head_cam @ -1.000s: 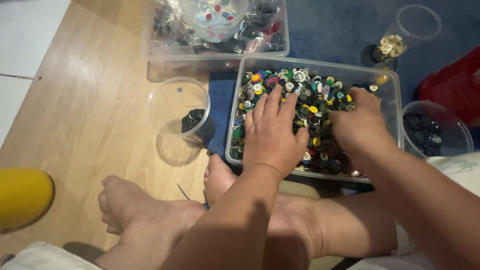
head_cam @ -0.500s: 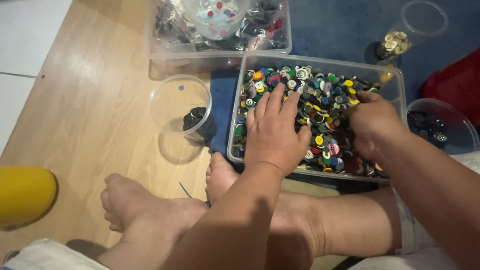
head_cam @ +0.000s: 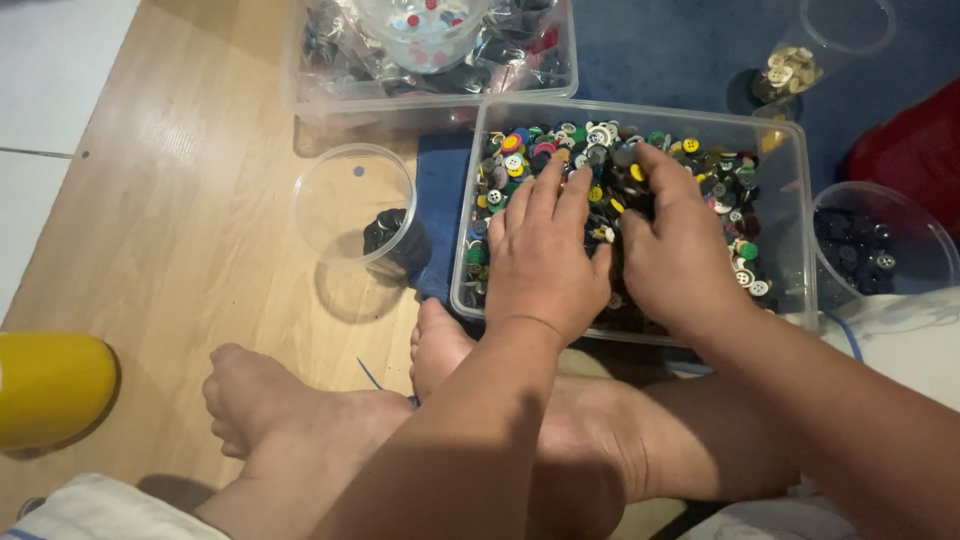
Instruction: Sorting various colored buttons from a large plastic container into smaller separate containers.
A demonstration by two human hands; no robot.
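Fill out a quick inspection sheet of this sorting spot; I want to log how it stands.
Surface: wooden floor, blue mat under the tubs.
Job's things: clear tub full of mixed coloured buttons.
Clutter: clear cup holding dark buttons, second tub, cups at right, yellow object.
Grippers: left hand flat on the buttons; right hand beside it, fingers dug in.
Cables: nothing seen.
Surroundings: bare feet, red item.
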